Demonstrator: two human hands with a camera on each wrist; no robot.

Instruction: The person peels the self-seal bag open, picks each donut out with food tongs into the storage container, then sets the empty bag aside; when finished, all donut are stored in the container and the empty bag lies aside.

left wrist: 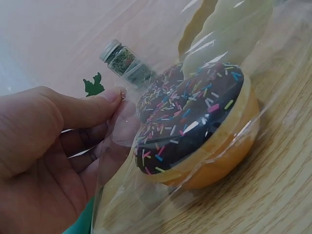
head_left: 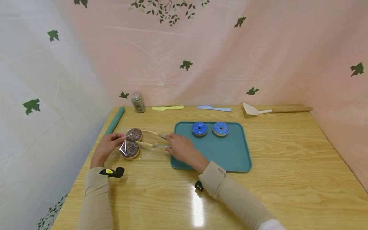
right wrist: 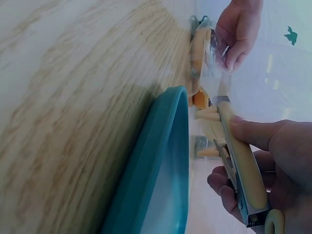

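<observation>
Two chocolate donuts with sprinkles sit in a clear plastic bag on the wooden table, just right of the left hand. Left hand pinches the bag's edge between thumb and fingers; in the left wrist view the film drapes over the near donut. Behind that hand: green roll along the table edge, small spice jar further back. Between the hands, tongs reach from the right hand toward the donuts, tips at the bag opening; contact with a donut cannot be told. Right hand grips the tongs' handles, fingers curled round them, over the left edge of the teal tray. Beyond the right hand on the tray: two blue donuts. Far edge, right of the jar: yellow knife, blue knife, spatula.
</observation>
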